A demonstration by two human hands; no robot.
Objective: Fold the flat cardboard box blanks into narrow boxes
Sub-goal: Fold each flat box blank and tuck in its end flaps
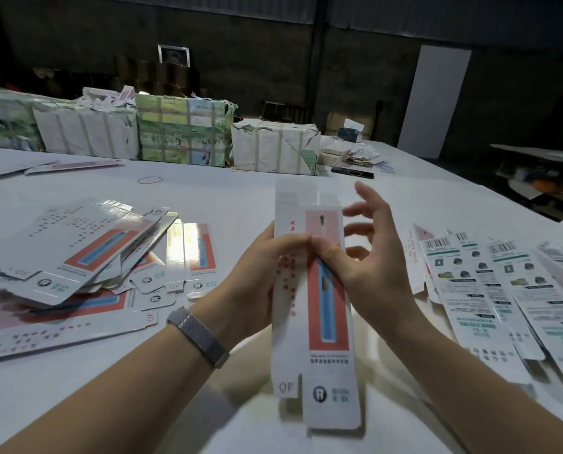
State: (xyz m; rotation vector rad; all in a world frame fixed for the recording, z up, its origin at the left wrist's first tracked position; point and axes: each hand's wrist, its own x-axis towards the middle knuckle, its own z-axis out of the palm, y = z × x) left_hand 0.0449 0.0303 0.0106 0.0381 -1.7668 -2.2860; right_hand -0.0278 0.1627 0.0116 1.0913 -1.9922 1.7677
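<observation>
There is a single view, from a wide-angle camera worn on the person's head. It looks forward and down over the white bench (241,198), close enough that both forearms enter from the bottom edge and the hands sit near the middle of the frame: the left hand (257,273) just left of centre, the right hand (368,257) just right of it. Beyond the hands the view runs across the bench to wrapped bundles (182,132) along its far edge and a dark wall behind them. The wide lens bends straight edges toward the frame's borders. No second view shares the scene.
</observation>
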